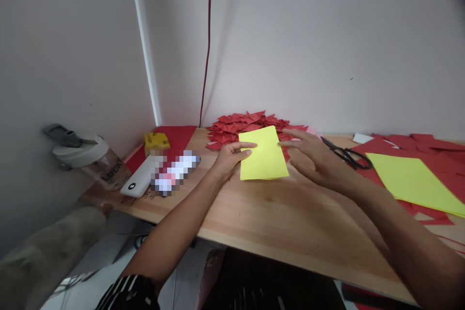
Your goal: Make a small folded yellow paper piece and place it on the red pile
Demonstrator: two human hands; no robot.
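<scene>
A yellow sheet of paper (264,157), roughly rectangular, is held up above the wooden table. My left hand (232,157) pinches its left edge, thumb and index finger lying on the near face. At the sheet's right edge is my right hand (308,155), its fingers apart and holding nothing; whether a fingertip touches the paper I cannot tell. Behind the sheet rises a heap of folded red paper pieces (236,123), partly hidden by it. Black-handled scissors (350,156) lie just beyond my right hand.
More yellow paper (414,179) rests on red sheets (436,147) at the right. To the left are a lidded clear cup (109,167), a white power bank (143,177), a blurred phone (176,173) and a yellow object (157,141). Another person's sleeve (61,237) shows at lower left.
</scene>
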